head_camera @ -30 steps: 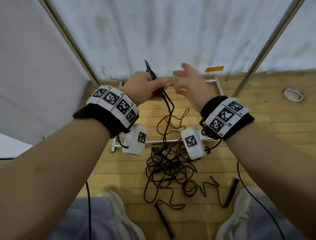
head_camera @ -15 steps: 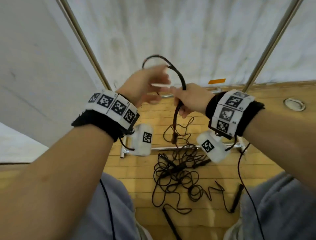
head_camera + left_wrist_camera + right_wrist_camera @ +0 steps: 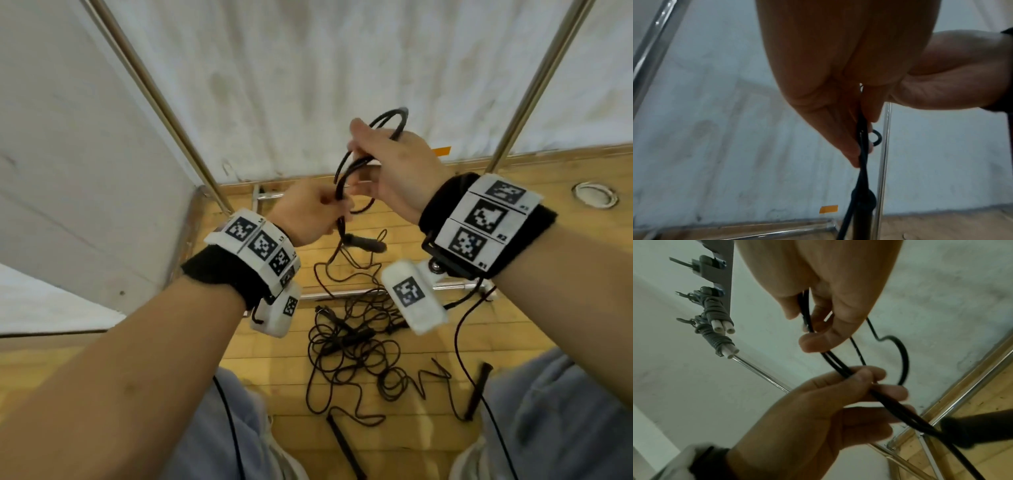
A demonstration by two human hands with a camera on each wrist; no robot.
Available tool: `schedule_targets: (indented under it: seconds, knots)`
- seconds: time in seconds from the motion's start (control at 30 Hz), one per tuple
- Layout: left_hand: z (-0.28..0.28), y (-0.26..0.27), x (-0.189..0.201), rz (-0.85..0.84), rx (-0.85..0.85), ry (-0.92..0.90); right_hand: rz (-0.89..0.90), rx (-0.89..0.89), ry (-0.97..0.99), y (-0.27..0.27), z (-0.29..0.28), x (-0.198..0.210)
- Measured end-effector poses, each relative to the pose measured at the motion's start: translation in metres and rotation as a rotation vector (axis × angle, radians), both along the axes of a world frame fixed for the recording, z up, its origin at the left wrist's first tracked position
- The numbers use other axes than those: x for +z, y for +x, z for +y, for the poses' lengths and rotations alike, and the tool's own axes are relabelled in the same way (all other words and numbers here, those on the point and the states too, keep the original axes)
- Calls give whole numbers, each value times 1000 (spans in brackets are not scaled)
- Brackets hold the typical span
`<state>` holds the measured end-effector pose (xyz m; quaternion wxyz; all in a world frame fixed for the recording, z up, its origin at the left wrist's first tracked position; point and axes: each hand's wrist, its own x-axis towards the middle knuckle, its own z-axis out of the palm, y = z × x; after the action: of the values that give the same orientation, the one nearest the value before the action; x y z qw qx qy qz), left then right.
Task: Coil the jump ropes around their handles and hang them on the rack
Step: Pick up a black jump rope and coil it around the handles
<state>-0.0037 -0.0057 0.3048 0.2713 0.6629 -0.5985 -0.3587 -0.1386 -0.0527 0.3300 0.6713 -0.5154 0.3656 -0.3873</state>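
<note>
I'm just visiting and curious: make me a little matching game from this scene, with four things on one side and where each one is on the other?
Things:
1. left hand
2. right hand
3. tangled jump ropes
4. coiled ropes with white handles

Places:
A. hanging on the rack's hooks
B. lying on the wooden floor
C. pinching the black rope just above its dangling handle
D. holding the top of the black rope loop

Pairs: 1-C, 2-D, 3-B, 4-A
</note>
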Motion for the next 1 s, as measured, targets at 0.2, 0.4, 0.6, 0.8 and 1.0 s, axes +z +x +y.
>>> schedule_targets:
  seconds: [0.2, 0.4, 0.6, 0.8, 1.0]
  knots:
    - [-5, 3, 16, 178, 232, -222, 485, 196, -273, -4, 2, -13]
    - [-3, -5, 31, 417, 376, -336, 741, 205, -498, -2, 24, -32]
    - [-1, -4, 42, 511, 375, -324, 767, 317, -502, -11, 21, -15]
    - [3, 2, 47, 569, 297, -89, 377, 255, -199, -19, 16, 0]
    - [13, -13, 33, 121, -65, 35, 236, -56, -135, -16, 9, 11]
